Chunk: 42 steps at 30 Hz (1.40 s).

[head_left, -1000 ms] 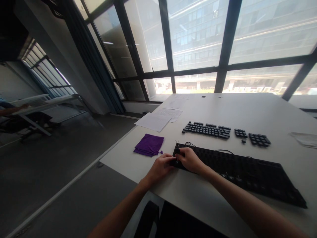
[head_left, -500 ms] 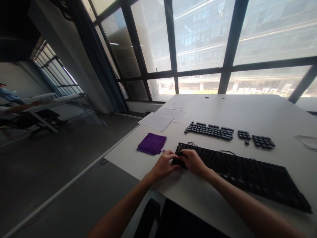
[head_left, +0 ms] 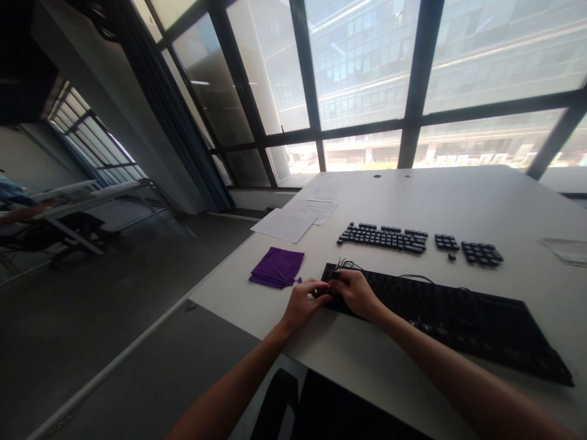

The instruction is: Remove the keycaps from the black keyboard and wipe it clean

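A black keyboard [head_left: 452, 315] lies at a slant across the near part of the table, most of its keys gone. At its left end my right hand [head_left: 358, 296] is closed on a keycap puller [head_left: 340, 264], whose thin metal wires stick up above the fingers. My left hand [head_left: 305, 302] meets it there, thumb and fingers pinched together; what they hold is hidden. Beyond the keyboard, dark loose keycaps [head_left: 383, 238] are laid out in keyboard order, with a number-pad group [head_left: 482, 253] on the right. One single keycap [head_left: 452, 257] sits apart.
Left of the keyboard lies a folded purple cloth pouch [head_left: 277, 267]. Behind it are several paper sheets [head_left: 285, 225] on the white table [head_left: 458, 198]. A pale crumpled item [head_left: 566, 250] rests at the right edge. A person [head_left: 11, 195] is at another desk far left.
The keycap puller has tilted so its wires now point up above my right hand. Both hands have lifted slightly together at the keyboard's left end. The view has shifted slightly.
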{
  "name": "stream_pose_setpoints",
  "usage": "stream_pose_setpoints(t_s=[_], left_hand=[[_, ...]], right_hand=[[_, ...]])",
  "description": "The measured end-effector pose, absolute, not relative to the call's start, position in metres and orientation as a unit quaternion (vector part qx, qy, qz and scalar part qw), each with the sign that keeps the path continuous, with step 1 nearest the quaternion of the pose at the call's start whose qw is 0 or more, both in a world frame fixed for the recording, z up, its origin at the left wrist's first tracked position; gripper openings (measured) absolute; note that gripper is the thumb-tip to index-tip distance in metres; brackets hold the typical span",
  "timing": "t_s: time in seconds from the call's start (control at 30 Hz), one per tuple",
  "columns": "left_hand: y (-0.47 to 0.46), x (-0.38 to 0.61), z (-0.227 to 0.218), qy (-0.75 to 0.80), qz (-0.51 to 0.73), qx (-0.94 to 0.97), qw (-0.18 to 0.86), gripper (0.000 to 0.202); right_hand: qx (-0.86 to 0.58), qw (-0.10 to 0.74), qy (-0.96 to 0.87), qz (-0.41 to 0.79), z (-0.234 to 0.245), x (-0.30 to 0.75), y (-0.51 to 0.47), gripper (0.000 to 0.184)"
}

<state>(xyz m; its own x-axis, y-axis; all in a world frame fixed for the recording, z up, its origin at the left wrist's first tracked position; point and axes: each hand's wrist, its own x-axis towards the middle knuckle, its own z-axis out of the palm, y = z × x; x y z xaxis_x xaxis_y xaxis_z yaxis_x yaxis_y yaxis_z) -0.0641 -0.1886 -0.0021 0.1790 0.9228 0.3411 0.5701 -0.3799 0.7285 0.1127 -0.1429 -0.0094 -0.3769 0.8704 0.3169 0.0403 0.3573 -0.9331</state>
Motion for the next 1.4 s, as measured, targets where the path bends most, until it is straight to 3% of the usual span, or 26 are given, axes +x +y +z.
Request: stream_pose_setpoints(t_s=[0.17,0.57,0.97,1.1,1.27,1.4], left_hand=[[-0.19,-0.061,-0.001,0.498,0.418,0.742,0.163,0.026],[-0.189,-0.067,-0.016,0.494,0.403,0.745,0.196,0.037],[-0.19,-0.064,-0.011,0.444,0.409,0.795,0.062,0.028],[-0.19,-0.063,-0.01,0.431,0.424,0.792,0.084,0.02],[-0.187,-0.059,-0.005,0.468,0.425,0.752,0.184,0.014],[-0.186,-0.059,-0.006,0.451,0.419,0.775,0.144,0.016]], right_hand=[[-0.31,0.476,-0.678,0.467,-0.011,0.112,-0.146,0.014],[-0.317,0.478,-0.696,0.431,-0.012,0.11,-0.144,0.017],[-0.379,0.483,-0.646,0.454,-0.016,0.111,-0.136,0.023],[-0.361,0.486,-0.634,0.482,-0.012,0.111,-0.138,0.022],[-0.384,0.481,-0.662,0.428,-0.011,0.112,-0.14,0.02],[-0.393,0.481,-0.655,0.431,-0.013,0.111,-0.14,0.019]])
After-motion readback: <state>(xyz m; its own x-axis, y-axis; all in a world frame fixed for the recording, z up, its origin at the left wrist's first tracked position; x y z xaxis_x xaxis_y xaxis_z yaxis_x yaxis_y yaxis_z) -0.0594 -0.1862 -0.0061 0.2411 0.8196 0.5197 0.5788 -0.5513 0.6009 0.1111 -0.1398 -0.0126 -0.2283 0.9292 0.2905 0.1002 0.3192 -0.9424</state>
